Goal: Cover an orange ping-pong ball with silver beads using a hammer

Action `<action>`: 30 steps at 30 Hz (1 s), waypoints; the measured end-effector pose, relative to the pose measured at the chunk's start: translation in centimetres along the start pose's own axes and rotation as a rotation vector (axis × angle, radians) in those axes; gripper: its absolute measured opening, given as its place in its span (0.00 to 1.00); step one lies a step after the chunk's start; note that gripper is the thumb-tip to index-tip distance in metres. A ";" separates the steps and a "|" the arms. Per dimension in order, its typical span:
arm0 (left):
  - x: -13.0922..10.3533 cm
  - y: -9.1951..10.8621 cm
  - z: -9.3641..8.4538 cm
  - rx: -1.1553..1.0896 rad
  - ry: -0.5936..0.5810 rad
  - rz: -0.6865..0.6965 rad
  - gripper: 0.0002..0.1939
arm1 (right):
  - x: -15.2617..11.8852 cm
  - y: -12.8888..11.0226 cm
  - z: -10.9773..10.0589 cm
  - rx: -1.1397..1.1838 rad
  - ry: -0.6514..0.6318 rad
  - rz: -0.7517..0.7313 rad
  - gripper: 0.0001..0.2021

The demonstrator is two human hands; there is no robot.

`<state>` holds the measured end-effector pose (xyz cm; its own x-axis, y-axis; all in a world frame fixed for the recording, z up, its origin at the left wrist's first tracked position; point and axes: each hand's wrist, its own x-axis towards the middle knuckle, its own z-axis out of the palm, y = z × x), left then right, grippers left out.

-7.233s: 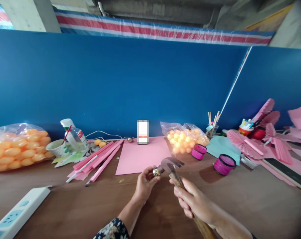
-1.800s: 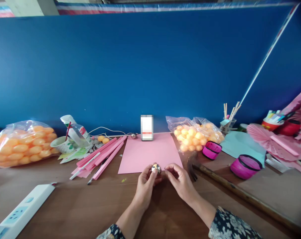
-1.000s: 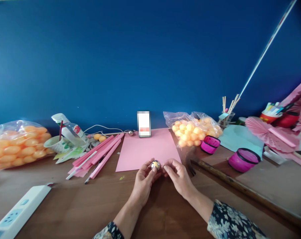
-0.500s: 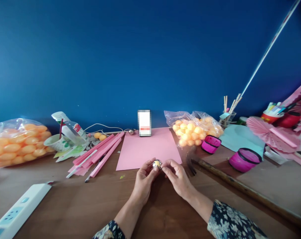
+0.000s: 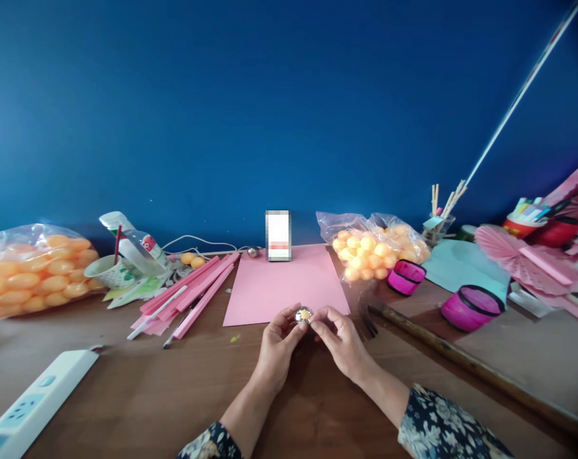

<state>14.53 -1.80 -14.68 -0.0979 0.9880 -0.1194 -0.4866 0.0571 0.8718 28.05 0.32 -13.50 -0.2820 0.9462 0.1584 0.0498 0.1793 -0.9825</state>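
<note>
A small shiny silver ball (image 5: 303,314) with a yellow patch on it is pinched between the fingers and thumb of my left hand (image 5: 278,344). From the other side, the fingertips of my right hand (image 5: 342,341) press together at the ball's right edge; whether they hold a part of it is too small to tell. Both hands are over the near edge of a pink sheet (image 5: 284,287) lying on the brown table (image 5: 184,389). A second silver ball (image 5: 253,252) rests at the sheet's back left corner.
A phone (image 5: 278,236) stands at the back. Pink strips (image 5: 188,299), a cup (image 5: 110,273) and a bag of orange balls (image 5: 35,274) lie left, with a power strip (image 5: 44,395) nearer. Right are another ball bag (image 5: 370,252), magenta containers (image 5: 471,309) and a hammer (image 5: 437,344).
The view has shifted very slightly. Both hands keep their places around the silver ball, whose yellow patch sits a little differently.
</note>
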 end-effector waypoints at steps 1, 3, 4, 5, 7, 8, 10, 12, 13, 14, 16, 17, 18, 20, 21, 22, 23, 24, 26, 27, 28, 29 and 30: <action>0.0 0.0 0.0 0.001 0.001 -0.001 0.23 | 0.0 0.0 0.0 -0.003 0.002 -0.001 0.09; 0.0 0.0 0.0 0.000 0.001 0.000 0.23 | 0.0 0.1 0.0 -0.010 0.007 0.003 0.09; 0.0 0.0 0.0 -0.001 0.002 0.002 0.23 | 0.0 0.1 0.0 -0.011 0.008 0.005 0.09; 0.0 -0.1 0.0 -0.002 0.001 0.004 0.23 | 0.1 0.1 0.0 -0.009 0.007 0.006 0.09; 0.0 -0.1 -0.1 -0.003 0.000 0.006 0.24 | 0.1 0.2 0.0 -0.005 0.001 0.005 0.09; 0.1 -0.1 -0.1 -0.002 -0.002 0.006 0.24 | 0.0 0.2 0.0 -0.003 -0.003 0.004 0.09; 0.1 -0.2 -0.1 0.003 -0.011 0.008 0.23 | 0.0 0.2 0.0 -0.005 -0.011 0.005 0.08; 0.1 -0.2 -0.2 0.011 -0.021 0.014 0.23 | 0.0 0.3 -0.1 -0.008 -0.014 0.008 0.08; 0.1 -0.2 -0.2 0.014 -0.025 0.018 0.23 | 0.0 0.3 -0.1 -0.011 -0.016 0.010 0.08; 0.1 -0.2 -0.2 0.016 -0.029 0.022 0.23 | 0.0 0.4 -0.1 -0.014 -0.016 0.012 0.08; 0.1 -0.2 -0.2 0.016 -0.035 0.025 0.22 | 0.0 0.5 -0.1 -0.023 -0.014 0.010 0.08; 0.1 -0.2 -0.2 0.015 -0.039 0.023 0.22 | 0.0 0.5 -0.1 -0.034 -0.012 0.009 0.08; 0.1 -0.2 -0.2 0.015 -0.043 0.021 0.22 | 0.0 0.6 -0.1 -0.047 -0.011 0.006 0.08; 0.2 -0.2 -0.3 0.013 -0.051 0.019 0.21 | 0.0 0.6 -0.1 -0.075 -0.011 0.001 0.08; 0.2 -0.2 -0.3 0.012 -0.053 0.020 0.21 | 0.0 0.7 -0.2 -0.087 -0.011 -0.002 0.08; 0.2 -0.3 -0.3 0.012 -0.056 0.022 0.21 | 0.0 0.7 -0.2 -0.096 -0.012 -0.005 0.08; 0.2 -0.3 -0.3 0.011 -0.057 0.023 0.21 | -0.1 0.6 -0.2 -0.102 -0.011 -0.008 0.08; 0.2 -0.3 -0.3 0.011 -0.059 0.025 0.21 | -0.1 0.6 -0.2 -0.107 -0.011 -0.011 0.08; 0.2 -0.4 -0.4 0.015 -0.060 0.026 0.21 | -0.1 0.5 -0.3 -0.118 -0.012 -0.016 0.08; 0.2 -0.4 -0.4 0.018 -0.061 0.026 0.21 | -0.1 0.5 -0.3 -0.123 -0.013 -0.018 0.08; 0.2 -0.4 -0.4 0.023 -0.061 0.028 0.21 | -0.1 0.4 -0.3 -0.128 -0.014 -0.019 0.08; 0.2 -0.4 -0.4 0.028 -0.061 0.028 0.21 | 0.0 0.3 -0.3 -0.132 -0.014 -0.021 0.08; 0.2 -0.3 -0.4 0.033 -0.061 0.028 0.21 | 0.0 0.3 -0.3 -0.136 -0.013 -0.021 0.08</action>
<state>14.34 -1.71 -15.18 -0.0571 0.9962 -0.0663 -0.4554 0.0331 0.8897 28.38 0.42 -13.74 -0.2967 0.9385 0.1763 0.1729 0.2344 -0.9566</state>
